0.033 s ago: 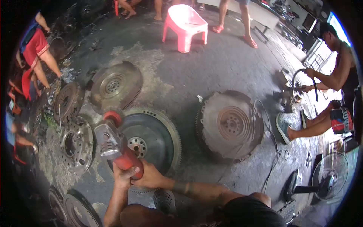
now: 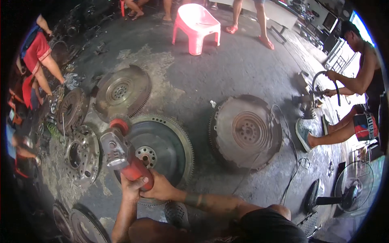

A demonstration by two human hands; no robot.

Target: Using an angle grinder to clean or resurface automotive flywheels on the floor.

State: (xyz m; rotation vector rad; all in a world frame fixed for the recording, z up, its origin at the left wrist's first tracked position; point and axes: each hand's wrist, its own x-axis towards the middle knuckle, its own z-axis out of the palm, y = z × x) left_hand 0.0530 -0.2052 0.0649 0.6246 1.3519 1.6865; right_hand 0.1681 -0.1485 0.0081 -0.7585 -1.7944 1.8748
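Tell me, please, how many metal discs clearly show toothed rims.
3: dark disc partly behind the red tool, brown disc beyond it, grey disc to the right; more may be hidden.

Blk clothing [image 2: 269, 227], dk R forearm band [image 2: 192, 198]

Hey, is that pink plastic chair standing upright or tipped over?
Upright: the pink chair stands with its legs down on the floor, seat facing up and backrest raised above it.

On the floor [image 2: 194, 85], a flywheel [image 2: 168, 154] lies partly behind the power tool [image 2: 126, 157] in the hands [image 2: 160, 188]; a second flywheel [image 2: 227, 141] lies right, a third flywheel [image 2: 133, 87] beyond, a clutch cover [image 2: 92, 152] left. Farther back stands a chair [image 2: 197, 30].
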